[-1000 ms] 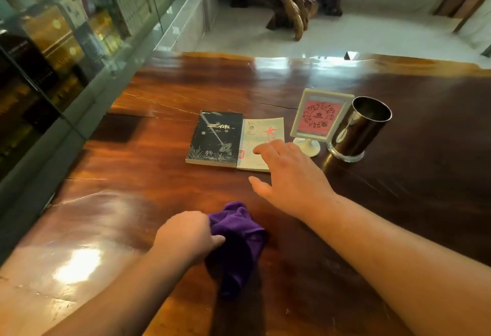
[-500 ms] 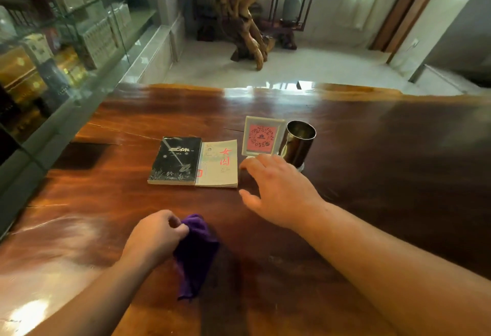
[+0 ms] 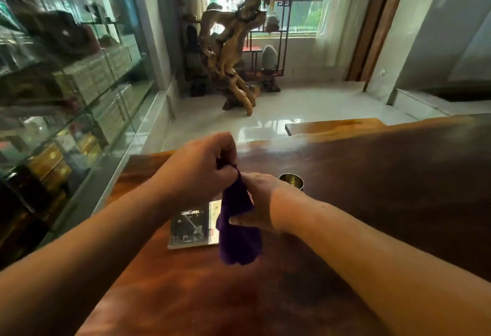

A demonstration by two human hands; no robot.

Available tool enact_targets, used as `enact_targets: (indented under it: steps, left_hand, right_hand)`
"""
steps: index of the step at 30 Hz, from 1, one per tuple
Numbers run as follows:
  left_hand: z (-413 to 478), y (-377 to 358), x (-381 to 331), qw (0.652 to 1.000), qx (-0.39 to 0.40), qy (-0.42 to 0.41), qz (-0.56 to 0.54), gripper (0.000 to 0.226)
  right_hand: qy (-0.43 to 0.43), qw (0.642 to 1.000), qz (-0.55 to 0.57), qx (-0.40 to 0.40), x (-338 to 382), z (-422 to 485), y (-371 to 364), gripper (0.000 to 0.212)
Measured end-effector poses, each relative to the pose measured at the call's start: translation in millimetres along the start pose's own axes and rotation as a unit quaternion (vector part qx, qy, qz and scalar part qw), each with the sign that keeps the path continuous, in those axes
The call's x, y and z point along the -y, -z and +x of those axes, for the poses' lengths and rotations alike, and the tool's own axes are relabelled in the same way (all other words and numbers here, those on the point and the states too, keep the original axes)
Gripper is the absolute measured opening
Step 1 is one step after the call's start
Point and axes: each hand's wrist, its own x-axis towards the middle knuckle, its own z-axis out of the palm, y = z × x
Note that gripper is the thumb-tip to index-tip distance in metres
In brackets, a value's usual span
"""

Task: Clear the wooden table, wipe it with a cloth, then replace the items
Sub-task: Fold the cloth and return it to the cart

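Observation:
A purple cloth [image 3: 237, 232] hangs in the air above the wooden table [image 3: 385, 202]. My left hand [image 3: 198, 168] pinches its top end, fingers closed. My right hand [image 3: 261, 200] touches the cloth lower down from the right; its grip is partly hidden. Under the cloth lie a dark book [image 3: 189, 228] and a pale booklet [image 3: 214, 218], side by side and partly covered. A metal cup [image 3: 291, 181] stands just beyond my right wrist. The small sign stand is hidden behind my hands.
A glass display case [image 3: 66, 91] full of boxes runs along the table's left side. Beyond the far table edge are a pale tiled floor, a gnarled root sculpture [image 3: 233, 51] and a dark shelf by the window.
My left hand has lifted the cloth off the table to chest height. My right hand has drawn back from the booklet onto the cloth. The view has tilted upward.

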Motion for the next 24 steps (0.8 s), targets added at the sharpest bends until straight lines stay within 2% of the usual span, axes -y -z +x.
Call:
enact_targets:
  steps: [4,8,12,15,17,19,22,24]
  left_hand:
    - [25,34,-21,0.998,-0.01,-0.064,0.024,0.025]
    - [55,63,-41,0.99,0.005,-0.119,0.075,0.026]
    - [81,77,-72,0.981,0.003,-0.156,0.118,0.032]
    - [94,77,-110,0.971,-0.011,-0.216,0.104,0.031]
    - [101,75,-138,0.961,-0.018,-0.261,0.091,0.03]
    - [106,74,-166,0.951,-0.019,-0.299,0.076,0.029]
    - [114,77,-203,0.942,-0.017,-0.331,0.044,0.028]
    - [118,80,-223,0.937,-0.013,-0.347,0.031,0.026]
  right_hand:
    - [-0.053,0.999,0.005,0.008,13,7,37,0.041]
    - [-0.065,0.992,0.081,-0.073,13,-11,93,0.04]
    - [-0.104,0.989,0.053,-0.097,10,-39,133,0.035]
    - [-0.133,0.979,0.067,-0.138,10,-68,157,0.051]
    - [-0.15,0.964,0.112,-0.188,14,-90,174,0.068]
    - [-0.153,0.948,0.178,-0.214,20,-109,193,0.071]
    - [-0.175,0.938,0.19,-0.23,24,-138,219,0.044]
    - [-0.2,0.936,0.174,-0.232,25,-157,231,0.035]
